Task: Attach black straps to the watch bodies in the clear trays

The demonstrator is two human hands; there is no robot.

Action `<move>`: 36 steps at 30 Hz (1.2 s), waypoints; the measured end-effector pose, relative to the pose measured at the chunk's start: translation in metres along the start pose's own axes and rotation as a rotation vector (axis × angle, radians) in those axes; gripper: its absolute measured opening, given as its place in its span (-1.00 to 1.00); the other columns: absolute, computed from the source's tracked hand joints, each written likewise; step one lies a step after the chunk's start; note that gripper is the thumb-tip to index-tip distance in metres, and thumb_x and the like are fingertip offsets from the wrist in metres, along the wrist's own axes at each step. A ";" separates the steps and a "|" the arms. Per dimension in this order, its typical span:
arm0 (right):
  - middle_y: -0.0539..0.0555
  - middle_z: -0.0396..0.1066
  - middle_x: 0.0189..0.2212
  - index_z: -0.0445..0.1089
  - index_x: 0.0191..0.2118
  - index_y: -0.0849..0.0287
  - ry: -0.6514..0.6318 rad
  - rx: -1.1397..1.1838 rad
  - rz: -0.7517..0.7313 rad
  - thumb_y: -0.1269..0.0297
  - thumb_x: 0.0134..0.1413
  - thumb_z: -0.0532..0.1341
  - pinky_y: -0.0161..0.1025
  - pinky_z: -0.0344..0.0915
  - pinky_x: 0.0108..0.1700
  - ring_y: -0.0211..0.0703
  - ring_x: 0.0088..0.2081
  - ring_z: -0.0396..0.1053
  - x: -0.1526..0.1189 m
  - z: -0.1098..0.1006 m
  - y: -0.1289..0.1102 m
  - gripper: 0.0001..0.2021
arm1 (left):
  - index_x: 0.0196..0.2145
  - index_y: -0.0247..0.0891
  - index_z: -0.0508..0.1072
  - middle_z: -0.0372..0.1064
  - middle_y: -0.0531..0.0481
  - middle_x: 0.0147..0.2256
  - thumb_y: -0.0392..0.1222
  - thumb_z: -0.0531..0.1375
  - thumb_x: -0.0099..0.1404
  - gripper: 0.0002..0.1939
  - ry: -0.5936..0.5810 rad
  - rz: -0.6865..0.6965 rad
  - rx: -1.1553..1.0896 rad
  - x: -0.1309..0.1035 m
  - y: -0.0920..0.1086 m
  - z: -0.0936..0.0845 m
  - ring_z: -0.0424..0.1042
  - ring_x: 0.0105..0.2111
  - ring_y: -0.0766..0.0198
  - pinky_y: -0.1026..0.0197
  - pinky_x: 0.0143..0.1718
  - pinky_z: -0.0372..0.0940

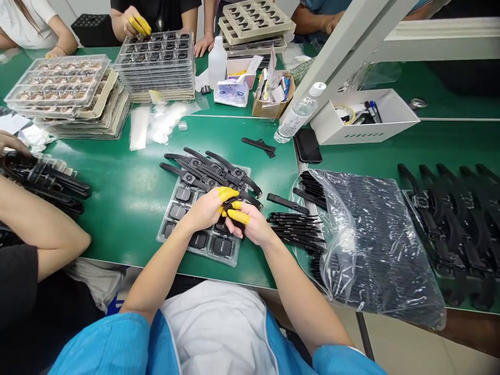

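Note:
My left hand (207, 208) and my right hand (252, 223), with yellow finger cots on some fingers, meet over a clear plastic tray (230, 260). Both are closed on a small black watch (228, 207), mostly covered by the fingers. Square black watch heads (222, 246) fill the tray's near pockets. Across its far side lie several watches with black straps (195, 163), heaped with their round sensor backs up. To the right of my right hand is a pile of loose black straps (295, 229), and a buckle strap (288, 203) lies just above it.
A clear bag of straps (375, 245) covers the right side. Beyond stand a water bottle (299, 112), a phone (308, 146), a white box (367, 133) and a post (344, 57). Tray stacks (156, 78) stand at the back. A co-worker's arm (42, 219) is at left.

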State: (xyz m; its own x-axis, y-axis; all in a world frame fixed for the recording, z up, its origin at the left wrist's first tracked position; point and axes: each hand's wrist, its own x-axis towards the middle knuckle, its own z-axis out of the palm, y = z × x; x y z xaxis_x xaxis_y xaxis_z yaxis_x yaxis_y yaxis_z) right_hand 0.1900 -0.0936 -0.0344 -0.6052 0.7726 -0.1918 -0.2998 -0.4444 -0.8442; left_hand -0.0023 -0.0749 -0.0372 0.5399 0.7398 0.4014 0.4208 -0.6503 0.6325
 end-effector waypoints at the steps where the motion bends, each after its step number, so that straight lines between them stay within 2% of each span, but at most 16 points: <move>1: -0.07 0.45 -0.63 0.33 -0.25 0.14 0.005 0.013 0.006 -0.03 0.17 0.39 -0.38 0.02 -0.69 -0.37 -0.73 0.11 0.000 0.000 0.000 -0.64 | 0.30 -0.20 0.35 0.44 -0.19 0.18 -0.50 0.00 0.35 -0.39 0.014 0.017 0.003 -0.001 -0.001 -0.001 0.40 0.25 0.06 -0.10 0.27 0.39; 5: -0.15 0.33 -0.69 0.31 -0.24 0.11 0.042 0.071 -0.025 -0.03 0.15 0.40 -0.39 -0.05 -0.70 -0.38 -0.74 0.03 0.002 0.003 -0.002 -0.64 | 0.35 -0.19 0.31 0.44 -0.19 0.19 -0.48 0.01 0.40 -0.39 0.054 0.035 0.006 -0.004 -0.004 -0.001 0.40 0.24 0.06 -0.09 0.28 0.38; 11: -0.17 0.26 -0.70 0.32 -0.26 0.10 0.041 0.155 -0.024 -0.03 0.13 0.43 -0.41 -0.08 -0.69 -0.39 -0.72 -0.03 0.000 0.006 -0.005 -0.63 | 0.35 -0.21 0.31 0.40 -0.22 0.18 -0.44 0.00 0.44 -0.43 0.075 0.002 0.021 -0.006 -0.001 0.003 0.40 0.23 0.07 -0.04 0.27 0.38; 17: -0.19 0.20 -0.71 0.31 -0.28 0.09 0.068 0.190 -0.010 0.01 0.11 0.44 -0.43 -0.14 -0.69 -0.39 -0.71 -0.06 -0.001 0.004 -0.009 -0.64 | 0.37 -0.26 0.27 0.33 -0.26 0.17 -0.27 -0.03 0.55 -0.51 0.011 -0.004 -0.016 -0.005 0.007 -0.004 0.38 0.20 0.05 -0.06 0.26 0.39; 24: -0.19 0.20 -0.71 0.27 -0.35 0.11 0.103 0.112 0.124 0.01 0.07 0.47 -0.45 -0.15 -0.70 -0.44 -0.71 -0.09 -0.003 -0.003 -0.011 -0.60 | 0.26 -0.34 0.36 0.38 -0.28 0.05 -0.20 0.03 0.52 -0.57 -0.061 -0.038 0.178 -0.007 0.005 0.000 0.39 0.10 -0.02 -0.12 0.17 0.43; 29: -0.18 0.22 -0.71 0.26 -0.35 0.10 0.115 0.041 0.109 -0.06 0.09 0.46 -0.46 -0.13 -0.70 -0.44 -0.71 -0.06 -0.004 -0.004 -0.008 -0.56 | 0.28 -0.27 0.36 0.39 -0.25 0.07 -0.23 -0.06 0.55 -0.56 -0.103 -0.064 0.079 -0.008 0.005 -0.001 0.41 0.10 0.03 -0.08 0.17 0.44; 36: -0.18 0.20 -0.71 0.27 -0.32 0.10 0.107 0.038 0.095 -0.06 0.11 0.45 -0.43 -0.12 -0.68 -0.42 -0.70 -0.07 -0.005 -0.002 -0.008 -0.58 | 0.28 -0.30 0.35 0.42 -0.26 0.09 -0.19 -0.06 0.57 -0.57 -0.052 -0.086 -0.030 -0.008 0.009 -0.002 0.42 0.15 0.04 -0.05 0.23 0.40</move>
State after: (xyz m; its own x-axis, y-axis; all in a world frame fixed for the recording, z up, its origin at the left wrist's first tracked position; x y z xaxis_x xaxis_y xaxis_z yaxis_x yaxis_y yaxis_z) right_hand 0.1967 -0.0928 -0.0276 -0.5504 0.7695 -0.3240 -0.2736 -0.5328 -0.8008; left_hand -0.0043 -0.0863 -0.0331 0.5402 0.7821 0.3107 0.4451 -0.5788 0.6832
